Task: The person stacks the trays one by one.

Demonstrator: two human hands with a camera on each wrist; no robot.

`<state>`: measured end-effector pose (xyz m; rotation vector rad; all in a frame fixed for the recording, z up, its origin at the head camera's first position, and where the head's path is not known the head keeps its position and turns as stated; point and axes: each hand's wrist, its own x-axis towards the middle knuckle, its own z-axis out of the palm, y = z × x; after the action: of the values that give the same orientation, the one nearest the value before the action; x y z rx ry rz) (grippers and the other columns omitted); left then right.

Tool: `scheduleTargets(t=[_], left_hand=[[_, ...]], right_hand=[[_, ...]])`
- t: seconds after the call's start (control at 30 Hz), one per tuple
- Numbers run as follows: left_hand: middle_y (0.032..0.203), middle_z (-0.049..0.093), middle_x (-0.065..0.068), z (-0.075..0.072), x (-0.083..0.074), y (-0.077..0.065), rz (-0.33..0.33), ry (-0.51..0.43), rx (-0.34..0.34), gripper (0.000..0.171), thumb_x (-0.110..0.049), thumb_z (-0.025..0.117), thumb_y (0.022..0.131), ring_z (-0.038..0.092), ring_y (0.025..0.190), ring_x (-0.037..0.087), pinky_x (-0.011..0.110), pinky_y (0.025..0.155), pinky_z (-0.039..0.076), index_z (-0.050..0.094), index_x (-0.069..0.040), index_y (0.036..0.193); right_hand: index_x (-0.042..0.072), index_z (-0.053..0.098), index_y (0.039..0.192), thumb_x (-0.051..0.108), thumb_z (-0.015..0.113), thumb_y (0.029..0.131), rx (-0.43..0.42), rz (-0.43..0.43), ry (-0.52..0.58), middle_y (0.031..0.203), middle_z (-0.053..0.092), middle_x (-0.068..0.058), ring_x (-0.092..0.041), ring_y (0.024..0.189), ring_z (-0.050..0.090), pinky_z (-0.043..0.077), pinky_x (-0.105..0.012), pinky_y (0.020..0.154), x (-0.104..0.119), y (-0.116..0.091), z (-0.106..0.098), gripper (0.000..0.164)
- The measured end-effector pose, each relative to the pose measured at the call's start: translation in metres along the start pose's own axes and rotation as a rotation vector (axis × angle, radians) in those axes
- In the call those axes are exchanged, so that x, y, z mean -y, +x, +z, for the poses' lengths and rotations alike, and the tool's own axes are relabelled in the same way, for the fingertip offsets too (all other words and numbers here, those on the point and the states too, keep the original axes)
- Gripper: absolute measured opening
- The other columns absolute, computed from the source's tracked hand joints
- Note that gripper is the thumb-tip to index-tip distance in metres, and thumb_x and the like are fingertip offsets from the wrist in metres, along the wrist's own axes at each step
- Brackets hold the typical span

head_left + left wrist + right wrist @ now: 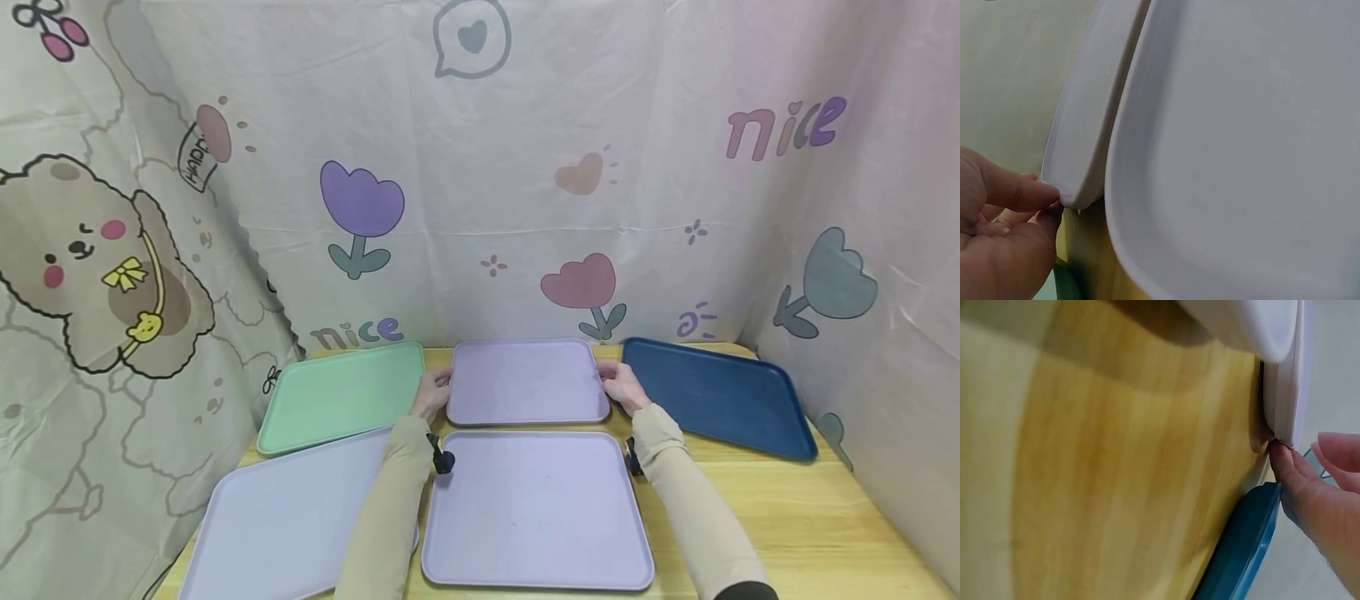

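Observation:
At the back middle lies a small lilac tray (528,381), with one hand at each short side. My left hand (431,393) is at its left side; in the left wrist view, thumb and finger (1029,195) pinch the tray's corner. On the opposite side, my right hand (624,386) touches the tray's edge with its fingertips. The right wrist view has some fingers (1338,453) apart from the rim. In front lies a larger lilac tray (536,508), beneath the level of both wrists.
A green tray (345,396) is at the back left, with a pale lilac tray (288,517) in front of it, partly under the left sleeve. A dark blue tray (716,396) lies angled at the right. Printed curtain (480,208) encloses the wooden table (817,517).

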<state>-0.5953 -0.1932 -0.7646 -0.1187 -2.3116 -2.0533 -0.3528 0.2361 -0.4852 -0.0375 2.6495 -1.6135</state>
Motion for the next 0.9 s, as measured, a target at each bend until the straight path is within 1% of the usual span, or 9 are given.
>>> scheduleTargets(t=[0.1, 0.23, 0.3, 0.37, 0.43, 0.53, 0.63, 0.77, 0.9], left_hand=[[0.137, 0.062, 0.026, 0.007, -0.078, -0.059, 0.017, 0.007, -0.002, 0.057, -0.009, 0.08, 0.082, 0.06, 0.131, 0.033, 0.037, 0.105, 0.054, 0.061, 0.001, 0.135], [0.138, 0.055, 0.036, 0.02, -0.213, -0.154, -0.007, 0.006, 0.01, 0.053, 0.006, 0.066, 0.085, 0.055, 0.134, 0.042, 0.043, 0.111, 0.049, 0.052, 0.015, 0.136], [0.139, 0.05, 0.04, 0.025, -0.261, -0.188, -0.024, -0.001, 0.015, 0.052, 0.011, 0.058, 0.086, 0.05, 0.136, 0.047, 0.046, 0.114, 0.045, 0.047, 0.02, 0.136], [0.141, 0.045, 0.044, 0.028, -0.295, -0.211, -0.049, -0.004, 0.011, 0.054, 0.017, 0.049, 0.083, 0.044, 0.138, 0.052, 0.051, 0.116, 0.041, 0.043, 0.024, 0.136], [0.141, 0.042, 0.045, 0.029, -0.312, -0.224, -0.066, -0.013, 0.011, 0.057, 0.021, 0.043, 0.079, 0.042, 0.139, 0.053, 0.051, 0.117, 0.04, 0.042, 0.025, 0.136], [0.141, 0.042, 0.045, 0.027, -0.326, -0.232, -0.096, -0.028, 0.006, 0.065, 0.026, 0.036, 0.071, 0.042, 0.138, 0.052, 0.052, 0.117, 0.041, 0.042, 0.025, 0.136], [0.142, 0.045, 0.042, 0.023, -0.318, -0.228, -0.098, -0.065, 0.008, 0.067, 0.027, 0.037, 0.07, 0.047, 0.137, 0.048, 0.046, 0.114, 0.045, 0.045, 0.023, 0.136], [0.14, 0.05, 0.04, 0.021, -0.304, -0.217, -0.085, -0.065, -0.023, 0.066, 0.027, 0.039, 0.07, 0.051, 0.135, 0.046, 0.042, 0.11, 0.049, 0.049, 0.02, 0.135], [0.14, 0.05, 0.038, 0.019, -0.313, -0.217, -0.124, -0.059, -0.045, 0.069, 0.03, 0.036, 0.069, 0.048, 0.137, 0.047, 0.048, 0.115, 0.042, 0.05, 0.018, 0.135]], right_hand=[[-0.021, 0.041, 0.14, -0.014, 0.042, 0.086, 0.004, 0.014, -0.001, 0.138, 0.049, -0.042, -0.05, 0.129, 0.049, 0.045, -0.051, 0.111, 0.0, 0.0, 0.0, 0.054], [-0.019, 0.044, 0.14, -0.012, 0.043, 0.088, -0.007, 0.032, 0.019, 0.138, 0.051, -0.04, -0.048, 0.128, 0.051, 0.049, -0.043, 0.105, 0.0, 0.0, -0.001, 0.053], [-0.019, 0.046, 0.138, -0.011, 0.046, 0.088, -0.02, 0.032, 0.043, 0.136, 0.053, -0.04, -0.046, 0.124, 0.053, 0.051, -0.034, 0.097, -0.001, -0.001, -0.001, 0.05], [-0.019, 0.05, 0.135, -0.009, 0.05, 0.09, -0.035, 0.032, 0.074, 0.132, 0.055, -0.039, -0.042, 0.118, 0.058, 0.051, -0.024, 0.088, -0.002, -0.001, -0.001, 0.046], [-0.019, 0.052, 0.132, -0.009, 0.053, 0.089, -0.05, 0.033, 0.111, 0.129, 0.058, -0.039, -0.034, 0.108, 0.063, 0.051, -0.017, 0.079, -0.002, -0.002, -0.002, 0.044], [-0.02, 0.054, 0.129, -0.009, 0.056, 0.088, -0.07, 0.034, 0.155, 0.124, 0.061, -0.039, -0.019, 0.094, 0.065, 0.05, -0.013, 0.072, -0.002, -0.003, -0.002, 0.043], [-0.021, 0.054, 0.128, -0.009, 0.057, 0.087, -0.083, 0.026, 0.16, 0.121, 0.063, -0.038, -0.009, 0.088, 0.062, 0.05, -0.011, 0.071, 0.0, -0.006, -0.005, 0.043], [-0.02, 0.056, 0.128, -0.008, 0.059, 0.087, -0.1, 0.023, 0.165, 0.117, 0.067, -0.034, -0.005, 0.085, 0.063, 0.05, -0.009, 0.07, 0.002, -0.008, -0.008, 0.042], [-0.018, 0.057, 0.128, -0.005, 0.063, 0.089, -0.11, 0.031, 0.22, 0.109, 0.073, -0.024, 0.001, 0.081, 0.063, 0.052, -0.01, 0.07, 0.003, -0.011, -0.011, 0.042]])
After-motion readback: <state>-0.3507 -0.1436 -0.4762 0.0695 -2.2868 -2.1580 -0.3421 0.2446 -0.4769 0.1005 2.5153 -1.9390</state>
